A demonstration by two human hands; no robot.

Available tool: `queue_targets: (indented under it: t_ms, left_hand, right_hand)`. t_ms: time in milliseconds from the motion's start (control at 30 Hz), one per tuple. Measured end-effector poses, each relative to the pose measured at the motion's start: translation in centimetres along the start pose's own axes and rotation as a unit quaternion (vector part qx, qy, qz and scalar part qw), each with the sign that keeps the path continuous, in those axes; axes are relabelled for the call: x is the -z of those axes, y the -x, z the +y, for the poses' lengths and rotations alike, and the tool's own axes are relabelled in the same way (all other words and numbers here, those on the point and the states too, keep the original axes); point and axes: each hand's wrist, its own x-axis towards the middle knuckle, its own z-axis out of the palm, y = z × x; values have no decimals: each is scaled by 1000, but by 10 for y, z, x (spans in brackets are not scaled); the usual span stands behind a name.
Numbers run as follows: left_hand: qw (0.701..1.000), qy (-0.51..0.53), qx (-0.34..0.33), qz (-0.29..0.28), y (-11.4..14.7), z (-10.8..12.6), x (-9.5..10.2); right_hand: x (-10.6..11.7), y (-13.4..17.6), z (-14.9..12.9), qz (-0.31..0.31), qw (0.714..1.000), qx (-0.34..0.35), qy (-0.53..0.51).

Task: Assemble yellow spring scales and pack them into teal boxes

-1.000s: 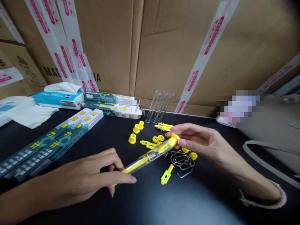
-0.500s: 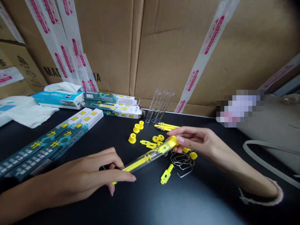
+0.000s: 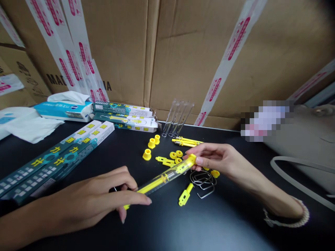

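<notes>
head view | looks forward and down | left hand (image 3: 104, 192), right hand (image 3: 218, 159) close below

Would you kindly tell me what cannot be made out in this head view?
All in the head view:
- Near end of the clear tube: hidden by the left hand's fingers.
- Part of the yellow cap: covered by the right hand's fingers.
- Near ends of the long boxes: cut off by the left edge.
- What lies under the pixelated patch: masked.

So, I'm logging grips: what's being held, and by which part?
A tube: the right hand holds its yellow cap, the left hand its other end.
</notes>
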Motion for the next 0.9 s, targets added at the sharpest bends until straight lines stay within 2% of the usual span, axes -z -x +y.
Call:
queue_targets:
  t_ms: [300,467,667,900]
  left_hand:
    - [1000,-9,4,-11,3,-1,-2]
    - [1000,-12,16,-12,2,0,-2]
    - [999,5,42,-22,-1,3,1]
    - [997,34,73,0,-3,5,0]
  right_hand:
    - [-1,2,0,5,1000,7,-16]
    - [-3,2,-4,-9,1000,13,-14]
    - [-3,2,-4,3,999,35,-25]
    - [-7,1,-1,-17,999,24,-18]
